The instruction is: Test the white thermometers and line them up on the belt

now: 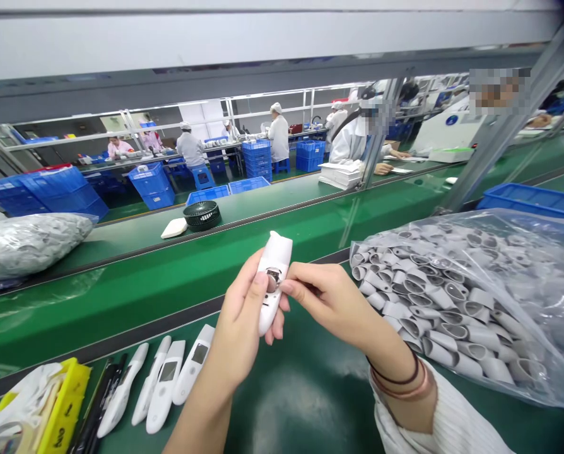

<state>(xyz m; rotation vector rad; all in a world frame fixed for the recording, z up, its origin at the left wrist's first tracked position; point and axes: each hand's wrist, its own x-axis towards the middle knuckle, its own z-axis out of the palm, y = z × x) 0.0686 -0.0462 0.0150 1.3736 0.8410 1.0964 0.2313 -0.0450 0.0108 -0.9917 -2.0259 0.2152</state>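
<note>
My left hand (238, 328) is closed around a white handheld device (273, 271), holding it upright over the green bench, thumb pressed near a small metal part on its front. My right hand (327, 299) pinches at that same metal part from the right, fingertips touching the device. On the bench at lower left, several similar white devices (168, 381) with small screens lie side by side.
A clear plastic bag of grey caps (457, 302) fills the right side. Another bag (21, 243) lies far left. A yellow box (62, 403) sits at the lower left corner. On the green conveyor (168, 277) rest a small black fan (202, 214) and a white piece (173, 228). Workers and blue crates stand beyond.
</note>
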